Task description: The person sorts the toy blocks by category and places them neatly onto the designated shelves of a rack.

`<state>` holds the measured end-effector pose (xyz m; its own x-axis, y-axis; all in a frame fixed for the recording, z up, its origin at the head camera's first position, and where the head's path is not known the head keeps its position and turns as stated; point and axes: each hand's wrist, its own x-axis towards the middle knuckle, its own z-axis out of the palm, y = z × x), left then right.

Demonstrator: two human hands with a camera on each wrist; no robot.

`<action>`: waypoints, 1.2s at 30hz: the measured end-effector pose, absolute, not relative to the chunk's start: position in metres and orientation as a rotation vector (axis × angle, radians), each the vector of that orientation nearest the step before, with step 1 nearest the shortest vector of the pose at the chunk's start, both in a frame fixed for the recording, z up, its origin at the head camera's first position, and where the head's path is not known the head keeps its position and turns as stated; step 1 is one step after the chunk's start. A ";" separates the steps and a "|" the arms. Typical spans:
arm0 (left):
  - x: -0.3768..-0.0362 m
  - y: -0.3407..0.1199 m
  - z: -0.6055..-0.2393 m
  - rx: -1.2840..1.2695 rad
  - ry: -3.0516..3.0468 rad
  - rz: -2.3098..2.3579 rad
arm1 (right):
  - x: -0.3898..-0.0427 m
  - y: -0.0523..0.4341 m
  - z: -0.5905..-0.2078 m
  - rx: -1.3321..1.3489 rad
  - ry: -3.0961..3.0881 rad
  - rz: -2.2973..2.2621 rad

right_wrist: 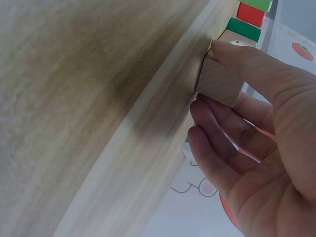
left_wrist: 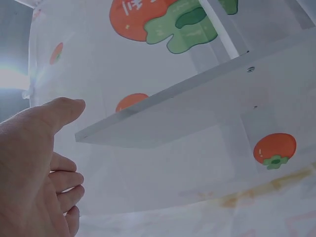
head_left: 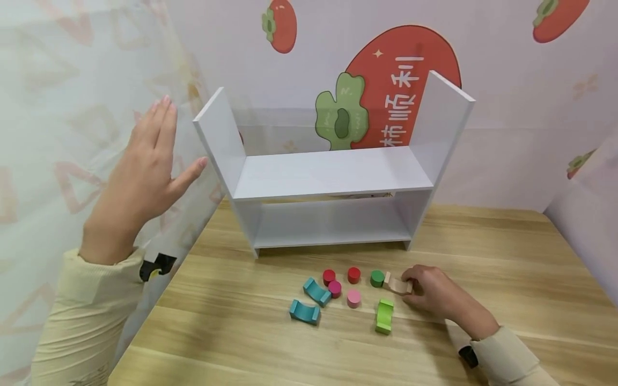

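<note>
Pinching the plain wooden arch block (head_left: 398, 284) on the counter (head_left: 483, 252) beside the green cylinder (head_left: 377, 278), our right hand (head_left: 429, 292) grips it while our left hand (head_left: 145, 171) hovers spread by the white shelf (head_left: 328, 177); next, we judge, a clean lift.

- The right hand (head_left: 429, 292) covers part of the plain wooden block (head_left: 397, 284).
- In the left wrist view, the left hand (left_wrist: 34, 173) is cut off by the picture's edge.
- The shelf (head_left: 333, 177) hides part of the wall sticker (head_left: 386, 91).
</note>
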<state>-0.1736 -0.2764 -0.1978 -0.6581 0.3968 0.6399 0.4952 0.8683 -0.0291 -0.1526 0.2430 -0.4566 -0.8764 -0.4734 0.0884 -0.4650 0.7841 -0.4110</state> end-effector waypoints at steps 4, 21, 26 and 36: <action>-0.179 -0.264 -0.185 -0.681 -2.360 -0.128 | -0.152 0.245 -0.456 -0.771 2.928 -0.675; -0.203 -0.241 -0.177 -0.620 -2.485 0.114 | -0.150 0.246 -0.455 -0.767 2.956 -0.707; -0.204 -0.243 -0.178 -0.598 -2.507 0.131 | -0.149 0.248 -0.450 -0.750 2.972 -0.715; -0.204 -0.248 -0.179 -0.622 -2.458 0.153 | -0.152 0.244 -0.422 -0.937 3.067 -0.734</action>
<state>-0.2041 -0.2480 -0.1792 -0.7149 0.4664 0.5210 0.3983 0.8840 -0.2448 -0.1520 0.2445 -0.4216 -0.8277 -0.4953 0.2637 -0.5610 0.7396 -0.3718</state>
